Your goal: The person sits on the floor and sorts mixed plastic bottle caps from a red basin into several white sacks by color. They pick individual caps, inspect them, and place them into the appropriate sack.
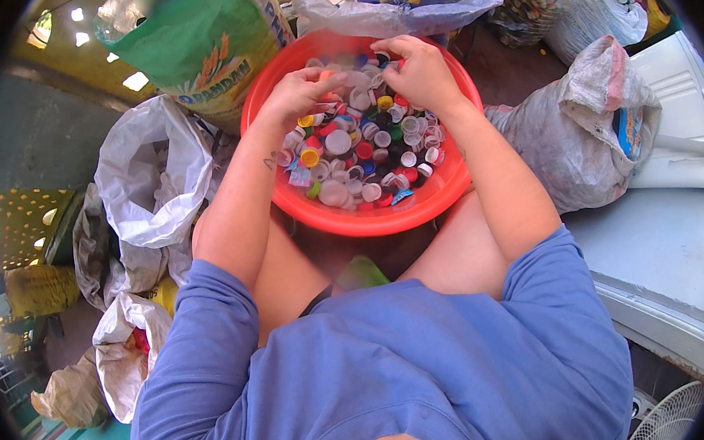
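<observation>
A red plastic basin (352,220) full of mixed plastic bottle caps (364,149) stands before me, between my legs. The caps are white, clear, red, yellow, black, blue and green. Over the basin's left side, my left hand (300,95) has an orange cap (327,76) between its thumb and fingers. My right hand (424,70) reaches over the far right part of the pile, thumb and forefinger curled close to the caps. Whether it grips one is hidden by the fingers and blur. Among the near caps lies a small blue wrapper scrap (402,196).
Beyond the basin sits an open translucent sack (392,21). A green printed sack (198,40) and an open white sack (148,204) flank it at left. On the right are a tied-looking grey woven sack (558,124), a pale metal surface (654,244) and a fan (660,436).
</observation>
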Available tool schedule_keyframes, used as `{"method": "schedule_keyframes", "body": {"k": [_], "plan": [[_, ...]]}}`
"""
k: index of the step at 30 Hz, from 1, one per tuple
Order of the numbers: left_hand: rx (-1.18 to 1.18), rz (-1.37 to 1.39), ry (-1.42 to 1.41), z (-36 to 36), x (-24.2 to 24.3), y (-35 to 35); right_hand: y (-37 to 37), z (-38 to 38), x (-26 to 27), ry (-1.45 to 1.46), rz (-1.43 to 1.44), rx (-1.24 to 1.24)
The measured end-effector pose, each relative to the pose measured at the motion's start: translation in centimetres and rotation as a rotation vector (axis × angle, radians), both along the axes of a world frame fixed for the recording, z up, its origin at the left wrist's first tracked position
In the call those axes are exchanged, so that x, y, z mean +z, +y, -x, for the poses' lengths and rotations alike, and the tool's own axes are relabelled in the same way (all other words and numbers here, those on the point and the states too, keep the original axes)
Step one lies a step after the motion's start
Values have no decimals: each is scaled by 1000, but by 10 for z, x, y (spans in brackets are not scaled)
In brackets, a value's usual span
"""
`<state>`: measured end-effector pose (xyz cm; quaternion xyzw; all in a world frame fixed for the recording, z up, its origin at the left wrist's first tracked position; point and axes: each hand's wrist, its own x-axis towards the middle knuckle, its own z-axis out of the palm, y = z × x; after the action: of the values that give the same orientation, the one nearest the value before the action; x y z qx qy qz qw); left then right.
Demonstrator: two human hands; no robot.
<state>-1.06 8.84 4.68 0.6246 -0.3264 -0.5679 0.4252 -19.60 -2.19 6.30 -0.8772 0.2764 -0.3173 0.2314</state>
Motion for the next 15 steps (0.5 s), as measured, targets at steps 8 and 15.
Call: {"method": "schedule_keyframes", "body": {"k": [8, 15], "plan": [[-165, -87, -644, -11, -13, 9, 38, 1, -62, 792, 80, 441], [-437, -94, -1302, 18, -32, 20, 48, -1, -94, 768, 329, 480]]}}
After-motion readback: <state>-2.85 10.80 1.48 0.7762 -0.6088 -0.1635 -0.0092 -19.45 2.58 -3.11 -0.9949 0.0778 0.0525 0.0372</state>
